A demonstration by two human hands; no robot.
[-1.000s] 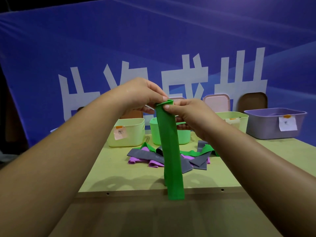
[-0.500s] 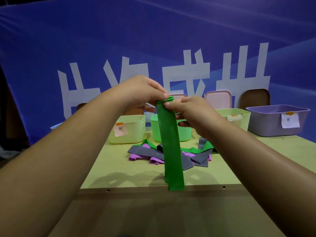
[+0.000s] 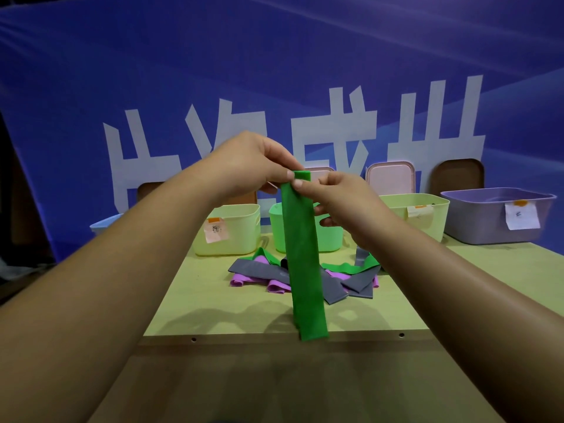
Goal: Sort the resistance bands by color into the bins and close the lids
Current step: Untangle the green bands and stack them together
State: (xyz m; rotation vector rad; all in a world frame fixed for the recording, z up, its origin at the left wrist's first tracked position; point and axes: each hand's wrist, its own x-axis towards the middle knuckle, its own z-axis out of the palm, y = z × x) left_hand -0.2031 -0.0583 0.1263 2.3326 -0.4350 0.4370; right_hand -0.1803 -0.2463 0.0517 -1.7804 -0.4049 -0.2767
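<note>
Against a blue banner [image 3: 152,71] with white characters, our left hand [image 3: 247,166] and right hand [image 3: 341,199] pinch a green band [image 3: 303,264] hanging over the table [image 3: 213,306], partly hiding the pile [image 3: 259,268] and labelled bins [image 3: 229,236]

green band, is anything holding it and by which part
The left hand and right hand both pinch the green band at its top end; the rest hangs loose.

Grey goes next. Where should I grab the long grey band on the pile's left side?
Pinch the grey band at its left end, coming from above on the left. That end lies flat atop the pink bands at the pile's edge, bare table beside it; its other end runs behind the hanging green band.
</note>
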